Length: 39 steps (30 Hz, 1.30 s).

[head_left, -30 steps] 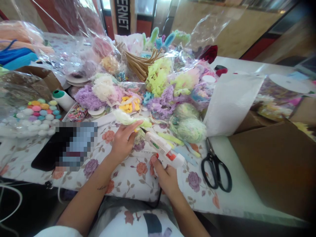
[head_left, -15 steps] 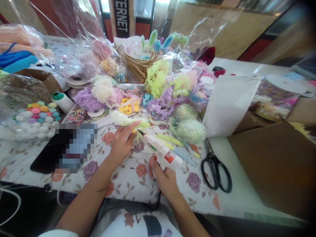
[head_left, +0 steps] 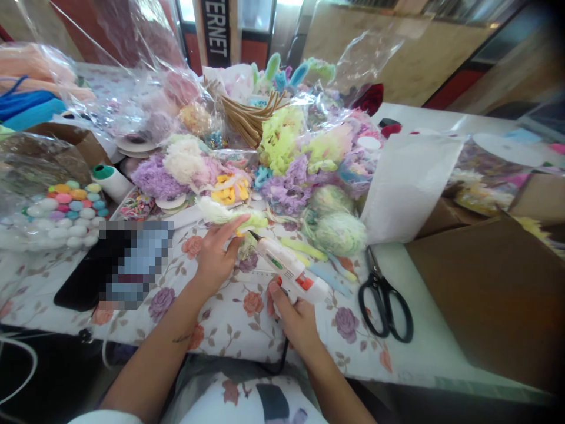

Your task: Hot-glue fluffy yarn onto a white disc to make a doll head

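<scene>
My right hand point(head_left: 291, 312) is closed round the handle of a white glue gun point(head_left: 282, 259) with orange-red parts. The gun's dark nozzle points up and left, close to the fingers of my left hand point(head_left: 218, 250). Those fingers pinch a fuzzy pale yellow-green piece point(head_left: 256, 221) with a whitish end lying to its left. A small orange-yellow bit shows by the fingertips. Whether the nozzle touches the piece, I cannot tell. Beyond the gun lie several fuzzy stems point(head_left: 309, 249) in yellow, green and light blue.
Black-handled scissors point(head_left: 384, 303) lie at the right, beside a brown cardboard box point(head_left: 481, 300). A phone point(head_left: 88, 271) is at the left, near a bag of coloured pompoms point(head_left: 66, 212). Yarn balls point(head_left: 335, 229) and lilac ruffled yarn point(head_left: 289, 188) are heaped behind my hands.
The glue gun and my right hand have shifted very slightly to the right. My left hand keeps its pinch on the fuzzy piece, almost still.
</scene>
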Each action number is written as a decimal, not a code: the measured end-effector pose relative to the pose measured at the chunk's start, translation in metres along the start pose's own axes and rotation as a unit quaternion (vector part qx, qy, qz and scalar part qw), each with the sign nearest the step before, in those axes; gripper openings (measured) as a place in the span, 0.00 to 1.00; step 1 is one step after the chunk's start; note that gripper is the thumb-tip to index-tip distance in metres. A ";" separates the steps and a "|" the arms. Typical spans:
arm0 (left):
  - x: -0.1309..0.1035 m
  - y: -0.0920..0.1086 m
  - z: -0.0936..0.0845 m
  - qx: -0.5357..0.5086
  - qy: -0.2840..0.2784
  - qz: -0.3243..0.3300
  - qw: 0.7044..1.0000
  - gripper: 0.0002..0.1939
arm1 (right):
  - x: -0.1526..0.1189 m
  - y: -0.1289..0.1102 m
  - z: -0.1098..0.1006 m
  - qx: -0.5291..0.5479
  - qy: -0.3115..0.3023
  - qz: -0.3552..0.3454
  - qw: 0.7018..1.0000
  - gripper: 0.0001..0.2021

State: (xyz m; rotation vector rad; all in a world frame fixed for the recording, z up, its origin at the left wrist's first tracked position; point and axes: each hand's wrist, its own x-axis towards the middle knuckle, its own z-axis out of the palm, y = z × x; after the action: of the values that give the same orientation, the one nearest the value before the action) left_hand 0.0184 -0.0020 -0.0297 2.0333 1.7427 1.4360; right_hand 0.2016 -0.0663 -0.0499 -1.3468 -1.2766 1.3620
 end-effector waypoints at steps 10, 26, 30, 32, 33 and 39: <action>0.000 0.001 0.000 -0.014 -0.002 -0.007 1.000 0.16 | 0.000 -0.002 0.001 0.005 0.009 0.001 1.000 0.21; 0.001 0.003 -0.001 -0.007 -0.008 -0.017 1.000 0.17 | 0.001 -0.001 0.002 0.016 0.012 0.021 1.000 0.23; 0.001 0.004 -0.002 -0.009 -0.007 -0.021 1.000 0.16 | 0.001 -0.003 0.002 0.014 0.003 0.020 1.000 0.23; 0.001 0.004 -0.002 -0.014 -0.006 -0.029 0.999 0.17 | 0.001 -0.002 0.001 0.012 0.028 0.022 0.999 0.22; 0.001 0.004 -0.002 -0.018 -0.007 -0.034 0.999 0.18 | 0.002 -0.001 0.001 0.011 0.036 0.022 0.999 0.22; 0.001 0.002 -0.002 -0.053 -0.015 -0.039 0.998 0.18 | 0.002 -0.001 0.001 0.021 0.003 0.009 1.000 0.20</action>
State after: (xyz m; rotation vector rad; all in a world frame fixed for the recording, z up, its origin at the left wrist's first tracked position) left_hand 0.0188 -0.0026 -0.0266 1.9031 1.6771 1.4332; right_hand 0.2005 -0.0643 -0.0495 -1.3353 -1.2270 1.3896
